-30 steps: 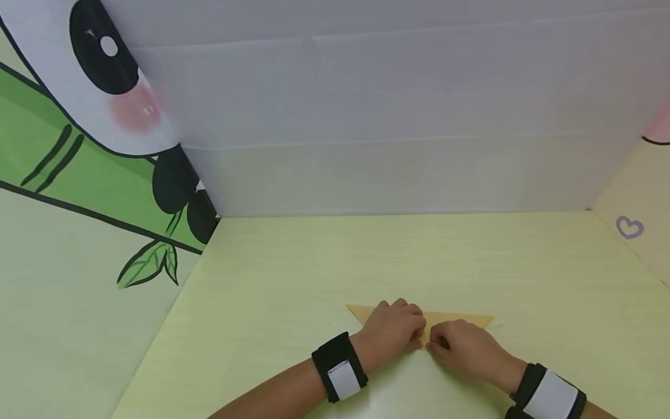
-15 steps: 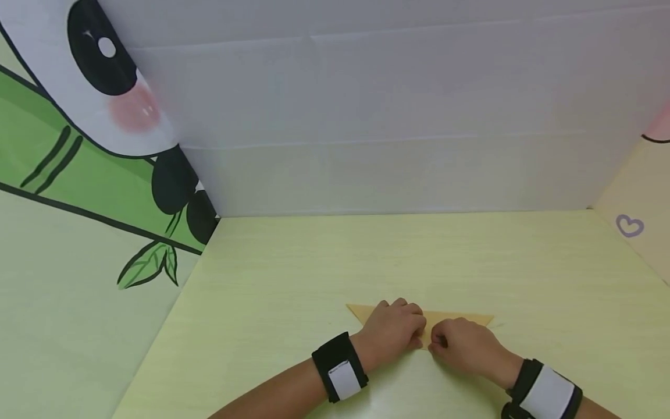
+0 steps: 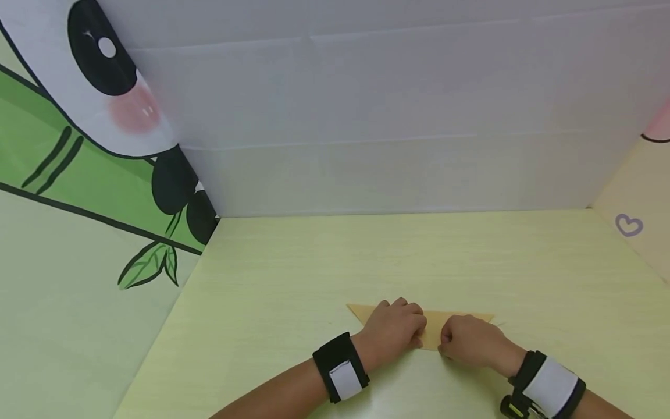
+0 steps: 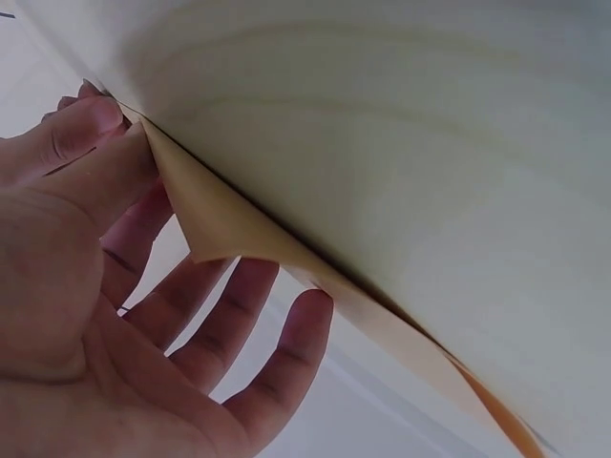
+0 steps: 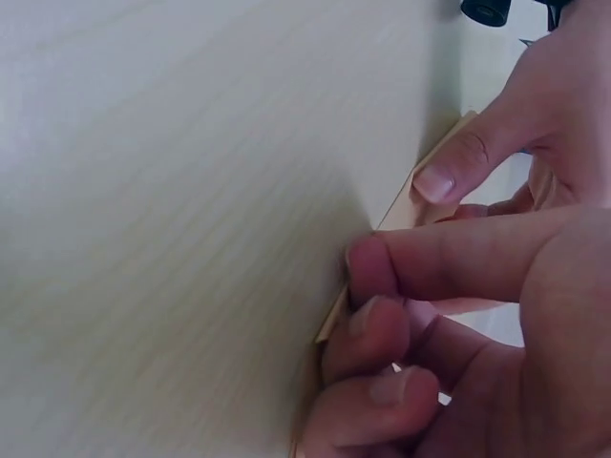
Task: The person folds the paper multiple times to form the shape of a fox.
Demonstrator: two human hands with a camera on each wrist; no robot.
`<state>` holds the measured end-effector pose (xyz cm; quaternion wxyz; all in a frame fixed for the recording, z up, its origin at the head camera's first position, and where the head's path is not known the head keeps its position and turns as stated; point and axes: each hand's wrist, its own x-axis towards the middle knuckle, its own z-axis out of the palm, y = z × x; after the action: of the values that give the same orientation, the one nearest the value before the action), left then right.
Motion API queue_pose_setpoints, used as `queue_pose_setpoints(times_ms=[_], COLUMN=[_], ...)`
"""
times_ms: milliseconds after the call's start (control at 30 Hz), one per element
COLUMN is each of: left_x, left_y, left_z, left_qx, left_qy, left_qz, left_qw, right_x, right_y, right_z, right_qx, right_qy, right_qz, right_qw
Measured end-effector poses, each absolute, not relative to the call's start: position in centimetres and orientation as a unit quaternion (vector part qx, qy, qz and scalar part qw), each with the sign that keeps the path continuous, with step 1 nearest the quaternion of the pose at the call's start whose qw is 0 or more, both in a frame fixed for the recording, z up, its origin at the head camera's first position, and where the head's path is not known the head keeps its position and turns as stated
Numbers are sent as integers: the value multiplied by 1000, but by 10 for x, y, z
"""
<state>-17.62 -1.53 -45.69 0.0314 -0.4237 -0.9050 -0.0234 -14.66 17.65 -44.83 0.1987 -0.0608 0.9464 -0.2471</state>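
Note:
A folded tan sheet of paper lies on the table, with pointed corners at both ends of its far edge. The left hand rests across its middle. In the left wrist view that hand's fingers are spread and gently bent against the paper. Just to the right, the right hand has its fingers curled, with the tips at the paper's near edge. Seen from the right wrist, thumb and curled fingers pinch along the edge of the paper. Both hands cover parts of the sheet.
The pale wood-grain table runs back to a white wall panel. A printed panel with a cartoon animal and green stem stands at the left. At the right is a beige panel with a purple heart. Each wrist wears a black band.
The right hand has slid a little to the right along the paper's near edge, widening the gap between the hands. The left hand and the sheet have stayed put.

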Motion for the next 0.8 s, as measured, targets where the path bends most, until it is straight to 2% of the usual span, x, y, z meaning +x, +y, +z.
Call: queue_pose_setpoints(times_ms=[600, 800], left_x=[-177, -177], left_y=[-15, -16], left_z=[-457, -456], left_qx=[-429, -428], left_qy=[-903, -903], left_qz=[-17, -27], left_qw=[23, 17], right_x=[-147, -148], right_y=[208, 219], right_z=[-448, -447], right_qx=[-39, -53], right_qy=[930, 936], right_qz=[-257, -242], right_qw=[259, 250])
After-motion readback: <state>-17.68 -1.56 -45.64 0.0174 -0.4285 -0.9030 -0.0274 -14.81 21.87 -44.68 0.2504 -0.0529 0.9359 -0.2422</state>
